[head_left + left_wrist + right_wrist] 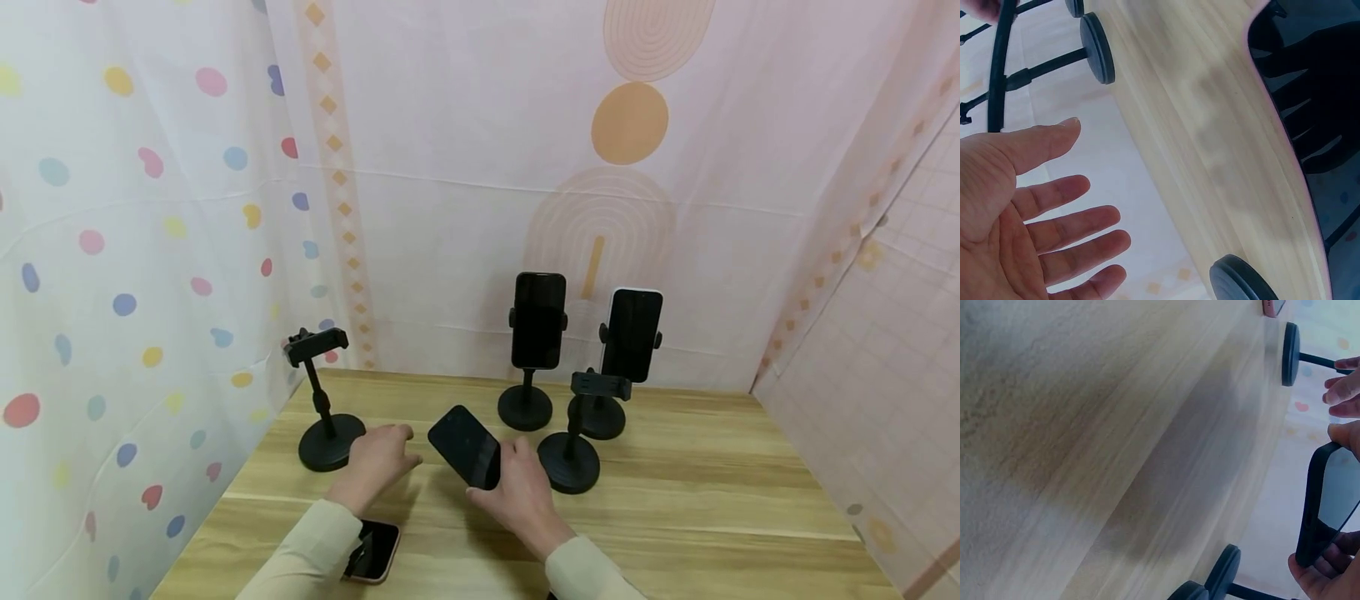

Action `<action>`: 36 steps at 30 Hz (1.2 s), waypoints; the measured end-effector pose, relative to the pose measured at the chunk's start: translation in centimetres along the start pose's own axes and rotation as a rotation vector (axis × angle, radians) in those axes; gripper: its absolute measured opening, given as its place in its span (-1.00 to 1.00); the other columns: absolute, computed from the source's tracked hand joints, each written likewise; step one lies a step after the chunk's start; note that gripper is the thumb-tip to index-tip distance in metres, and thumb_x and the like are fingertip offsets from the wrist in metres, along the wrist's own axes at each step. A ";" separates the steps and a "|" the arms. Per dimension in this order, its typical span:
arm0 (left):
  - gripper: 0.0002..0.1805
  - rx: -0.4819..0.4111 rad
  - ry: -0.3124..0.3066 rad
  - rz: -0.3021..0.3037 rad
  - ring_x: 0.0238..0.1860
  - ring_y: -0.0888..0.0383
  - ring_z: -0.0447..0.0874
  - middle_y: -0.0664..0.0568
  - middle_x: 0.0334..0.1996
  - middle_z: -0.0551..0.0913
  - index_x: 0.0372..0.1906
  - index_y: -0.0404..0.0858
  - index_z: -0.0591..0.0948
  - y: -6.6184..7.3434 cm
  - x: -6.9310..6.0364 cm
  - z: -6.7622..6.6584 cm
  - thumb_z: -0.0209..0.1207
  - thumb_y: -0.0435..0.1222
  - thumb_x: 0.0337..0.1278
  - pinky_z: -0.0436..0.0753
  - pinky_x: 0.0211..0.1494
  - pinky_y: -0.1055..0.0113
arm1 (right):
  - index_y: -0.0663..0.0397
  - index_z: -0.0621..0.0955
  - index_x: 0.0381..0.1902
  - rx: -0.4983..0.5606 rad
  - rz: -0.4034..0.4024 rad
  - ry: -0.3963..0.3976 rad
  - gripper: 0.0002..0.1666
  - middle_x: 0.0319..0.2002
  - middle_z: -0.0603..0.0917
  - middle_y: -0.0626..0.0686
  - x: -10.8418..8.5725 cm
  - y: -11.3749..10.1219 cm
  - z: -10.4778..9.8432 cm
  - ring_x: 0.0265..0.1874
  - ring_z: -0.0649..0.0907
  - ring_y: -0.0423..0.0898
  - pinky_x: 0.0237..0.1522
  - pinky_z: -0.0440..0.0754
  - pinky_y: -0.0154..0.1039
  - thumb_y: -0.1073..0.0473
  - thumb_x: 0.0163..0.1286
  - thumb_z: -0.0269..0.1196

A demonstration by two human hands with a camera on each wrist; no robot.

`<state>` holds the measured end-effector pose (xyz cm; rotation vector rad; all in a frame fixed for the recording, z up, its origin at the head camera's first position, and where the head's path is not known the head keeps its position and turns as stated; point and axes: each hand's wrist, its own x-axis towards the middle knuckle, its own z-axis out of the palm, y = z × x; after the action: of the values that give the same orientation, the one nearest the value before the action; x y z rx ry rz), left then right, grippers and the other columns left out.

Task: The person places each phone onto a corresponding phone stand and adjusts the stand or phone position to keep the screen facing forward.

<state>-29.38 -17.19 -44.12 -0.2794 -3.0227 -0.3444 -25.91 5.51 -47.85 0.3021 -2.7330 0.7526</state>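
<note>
A black phone (467, 448) is gripped at its lower end by my right hand (522, 500), tilted above the table. In the right wrist view, the right hand's (1335, 575) thumb and fingers hold the phone (1315, 506) by its edges. My left hand (377, 467) is left of the phone, apart from it and holding nothing; in the left wrist view that hand (1035, 219) has its fingers spread. A second phone (380, 550) with a pink edge lies on the table (465, 567) beside the left sleeve. Nearest the left hand stands an empty black phone stand (322, 404).
Another empty stand (572, 462) is right of my right hand. Behind it, a black phone (539, 321) and a white-edged phone (632, 335) sit upright in two stands. Patterned curtains (450, 125) hang behind and at the sides of the table.
</note>
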 end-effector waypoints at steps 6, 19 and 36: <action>-0.57 0.012 0.002 0.020 -0.21 -0.09 0.70 -0.15 -0.15 0.72 -0.03 -0.31 0.68 0.5 0.2 0.1 0.44 -0.14 0.05 0.65 -0.25 -0.03 | 0.29 0.59 0.08 -0.003 -0.004 0.103 -0.10 -0.15 0.47 0.10 -0.3 -0.2 -1.0 -0.18 0.54 0.03 -0.16 0.60 -0.06 -0.18 -0.10 0.59; -0.56 0.026 -0.005 0.052 -0.16 -0.09 0.70 -0.14 -0.12 0.72 -0.01 -0.30 0.68 2.0 0.7 -0.2 0.43 -0.13 0.06 0.64 -0.16 -0.04 | 0.29 0.55 0.18 0.000 0.015 0.193 0.00 -0.04 0.51 0.19 -0.8 -0.7 -2.9 -0.07 0.57 0.10 -0.13 0.62 -0.05 -0.21 -0.09 0.59; -0.58 0.055 0.024 0.095 -0.18 -0.05 0.71 -0.09 -0.17 0.73 -0.05 -0.27 0.70 4.2 1.3 -0.2 0.45 -0.12 0.03 0.65 -0.21 -0.02 | 0.35 0.58 0.10 0.016 -0.009 0.366 -0.02 -0.18 0.51 0.18 -1.2 -0.6 -5.4 -0.20 0.55 0.06 -0.20 0.61 -0.06 -0.19 -0.15 0.63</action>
<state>-29.83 -13.01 -42.85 -0.4093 -2.9769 -0.2550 -23.39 7.96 -43.56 0.1602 -2.3808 0.7449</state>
